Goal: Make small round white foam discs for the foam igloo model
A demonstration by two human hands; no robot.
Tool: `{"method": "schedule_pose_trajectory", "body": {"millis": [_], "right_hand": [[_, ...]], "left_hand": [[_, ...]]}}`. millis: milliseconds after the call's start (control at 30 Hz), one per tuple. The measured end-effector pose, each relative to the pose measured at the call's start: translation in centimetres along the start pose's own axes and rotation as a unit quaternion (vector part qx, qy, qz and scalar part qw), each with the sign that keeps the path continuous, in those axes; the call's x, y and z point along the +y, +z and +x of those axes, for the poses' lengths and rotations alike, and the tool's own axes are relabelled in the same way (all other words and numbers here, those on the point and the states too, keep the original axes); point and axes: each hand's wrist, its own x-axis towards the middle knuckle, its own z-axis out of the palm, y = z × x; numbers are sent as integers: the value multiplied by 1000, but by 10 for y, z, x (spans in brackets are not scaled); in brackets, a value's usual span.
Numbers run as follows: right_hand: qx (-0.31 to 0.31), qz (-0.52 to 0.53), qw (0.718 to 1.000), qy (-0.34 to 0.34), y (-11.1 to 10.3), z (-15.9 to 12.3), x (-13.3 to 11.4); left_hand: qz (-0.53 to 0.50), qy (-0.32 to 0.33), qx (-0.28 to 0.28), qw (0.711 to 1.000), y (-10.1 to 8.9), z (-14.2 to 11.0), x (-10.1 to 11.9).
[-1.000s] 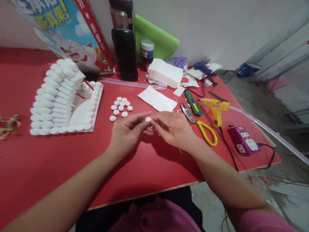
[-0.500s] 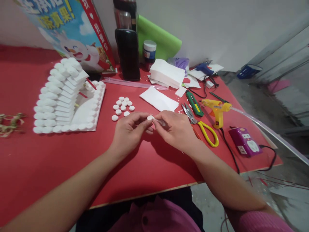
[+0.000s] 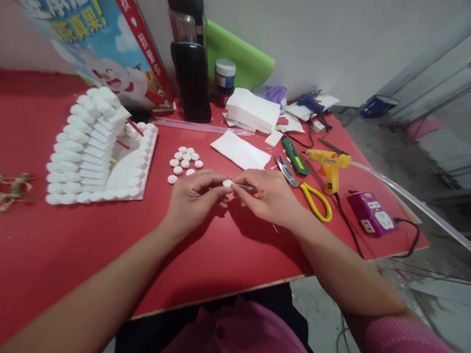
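Note:
My left hand (image 3: pixel 195 196) is closed, with thumb and fingers pinching a small round white disc (image 3: pixel 227 183). My right hand (image 3: pixel 270 196) meets it from the other side, its fingers closed on a thin white strip (image 3: pixel 247 187) that runs up against the disc; I cannot tell whether the two are joined. Just beyond my left hand lies a loose group of similar white discs (image 3: pixel 186 157). Farther left stands a white model (image 3: pixel 96 157) built of stacked rounded pieces and flat steps on a white base (image 3: pixel 123 181).
On the red table (image 3: pixel 221 264), a folded white sheet (image 3: pixel 241 149), yellow-handled scissors (image 3: pixel 316 201), a green cutter (image 3: pixel 295 156), a yellow glue gun (image 3: pixel 328 166) and a purple power socket (image 3: pixel 372 214) lie ahead and right. A black phone (image 3: pixel 191 81) stands upright behind.
The view has shifted slightly, so the table items sit a little farther left. Both hands keep their pinch, and the disc between them has turned slightly.

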Motion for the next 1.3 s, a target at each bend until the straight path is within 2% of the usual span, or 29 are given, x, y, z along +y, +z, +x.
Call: {"method": "schedule_pose_trajectory", "body": {"millis": [100, 167, 200, 233, 300, 367, 400, 433, 500, 600, 667, 800, 967, 1100, 1167, 1300], "right_hand": [[10, -7, 999, 41, 5, 0, -3], [-2, 102, 988, 117, 4, 3, -5], [-13, 188, 967, 172, 3, 4, -5], [-26, 278, 932, 231, 1, 6, -5], [-67, 435, 836, 327, -3, 11, -1], [-131, 543, 743, 369, -5, 15, 5], [-159, 578, 708, 373, -5, 16, 8], [-175, 602, 684, 372, -4, 17, 11], [-164, 626, 668, 368, -3, 16, 13], [-135, 635, 668, 364, -4, 14, 11], [-135, 635, 672, 357, -5, 13, 8], [-127, 609, 707, 336, -8, 11, 4], [-127, 549, 775, 287, -8, 9, 2], [-127, 408, 873, 233, -9, 8, -3], [-106, 332, 912, 215, -10, 9, -6], [-48, 225, 947, 225, -7, 8, -11]], "left_hand": [[40, 31, 38, 998, 1, 1, -1], [54, 38, 28, 997, -2, 5, -3], [57, 45, 19, 997, -5, 8, -4], [67, 65, 7, 996, -8, 10, -5], [78, 92, -1, 993, -13, 15, -7], [78, 83, -6, 993, -18, 17, -9], [75, 76, -12, 994, -19, 18, -10], [74, 71, -21, 995, -20, 17, -10], [72, 78, -47, 993, -20, 17, -10], [68, 107, -77, 989, -19, 16, -10], [63, 111, -75, 989, -18, 16, -9], [54, 111, -60, 991, -17, 16, -9], [42, 68, -30, 996, -16, 15, -9], [23, 37, -17, 999, -16, 14, -9], [17, 23, -12, 1000, -15, 13, -7], [8, -7, 1, 1000, -14, 12, -4]]}}
